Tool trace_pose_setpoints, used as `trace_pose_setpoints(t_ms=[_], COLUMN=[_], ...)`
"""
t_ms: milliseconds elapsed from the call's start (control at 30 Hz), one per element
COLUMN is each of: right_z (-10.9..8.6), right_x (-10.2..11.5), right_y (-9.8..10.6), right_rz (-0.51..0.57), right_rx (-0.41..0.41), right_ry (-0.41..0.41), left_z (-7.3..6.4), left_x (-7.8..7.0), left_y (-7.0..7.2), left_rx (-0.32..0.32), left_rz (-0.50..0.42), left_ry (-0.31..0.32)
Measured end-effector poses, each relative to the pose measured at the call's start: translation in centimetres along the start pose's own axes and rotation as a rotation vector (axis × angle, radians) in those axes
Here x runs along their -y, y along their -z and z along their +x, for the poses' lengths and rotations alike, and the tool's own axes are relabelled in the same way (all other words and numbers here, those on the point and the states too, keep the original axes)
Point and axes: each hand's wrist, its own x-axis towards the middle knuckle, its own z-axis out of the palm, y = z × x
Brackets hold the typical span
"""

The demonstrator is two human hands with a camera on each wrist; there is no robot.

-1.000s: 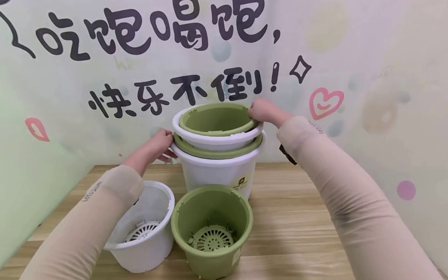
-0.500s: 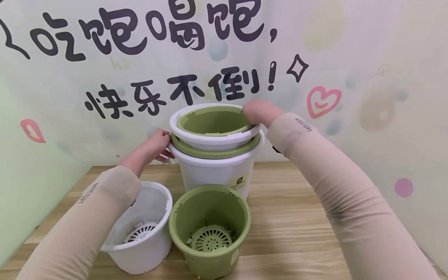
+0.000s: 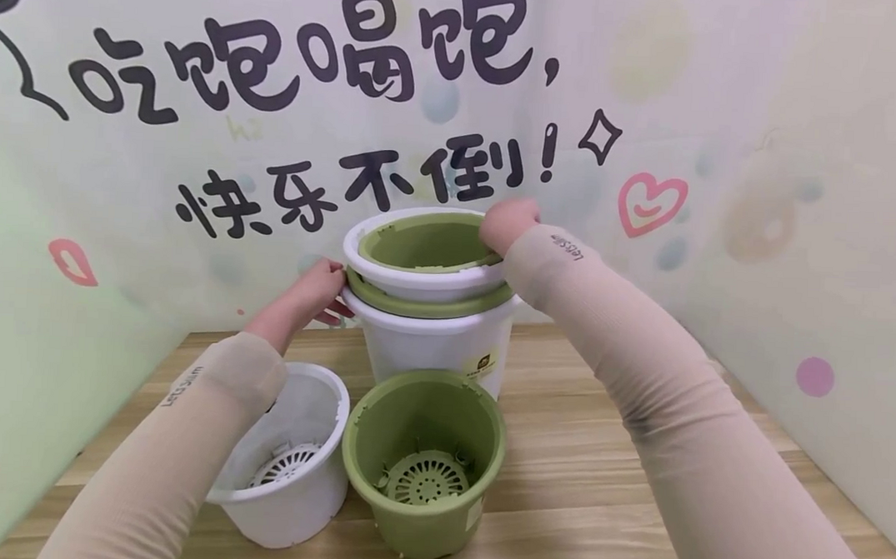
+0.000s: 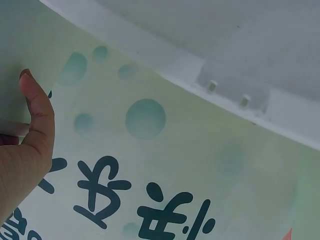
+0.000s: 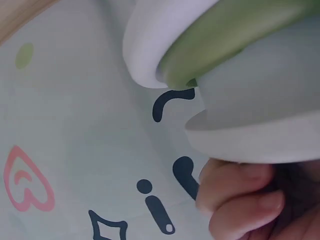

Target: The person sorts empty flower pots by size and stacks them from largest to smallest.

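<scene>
Several flower pots stand nested on the wooden table. Outermost is a large white pot [image 3: 430, 345], with a green pot [image 3: 428, 302] inside it. A smaller white pot [image 3: 418, 276] sits in that, and a smaller green pot [image 3: 427, 241] lies innermost, a little tilted. My left hand [image 3: 315, 290] grips the stack's left side at the large white rim; the left wrist view shows the thumb [image 4: 41, 112] against a white edge. On the right, my right hand [image 3: 509, 224] rests on the top rims, its curled fingers [image 5: 240, 200] against the smaller white rim. No object shows inside that fist.
In front of the stack, a white pot [image 3: 288, 506] and a green pot [image 3: 422, 524] stand upright side by side, with slotted bottoms. The wooden table [image 3: 582, 485] meets a printed wall [image 3: 726, 91] behind.
My right hand has moved left and inward over the top rims, its fingers now curled. The innermost green pot has sunk slightly into the smaller white pot. My left hand keeps its place.
</scene>
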Motion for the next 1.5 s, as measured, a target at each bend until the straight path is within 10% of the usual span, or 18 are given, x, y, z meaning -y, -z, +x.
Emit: trace_pose_setpoints(t_ms=[200,600,800,1133,1400,1500], right_z=[0.8,1.7,1.6,1.1,1.3,1.3], right_x=[-0.5,-4.6,-5.2,-4.2,-2.2,-1.7], right_y=[0.1,-0.6,-0.6,0.8,0.7,0.5], right_rz=[-0.006,0.751,0.903,0.666,0.128,0.077], right_rx=[-0.002,0.145,0.233,0.269,0.173,0.139], right_ry=[0.029,0.036,0.003,0.036,0.202,0.217], left_z=[-0.1,-0.1,0.1,0.1,-0.2,-0.1], left_x=[-0.3,0.0,0.1,-0.2,-0.1,-0.1], left_y=[0.1,-0.1,-0.1,-0.1,0.0,0.1], left_rx=[-0.004,0.003,0.003,-0.001,-0.001,-0.001], left_rz=[-0.001,-0.009,-0.005,0.009,0.023,0.020], left_ry=[-0.003,-0.013,0.001,-0.006,-0.003,-0.001])
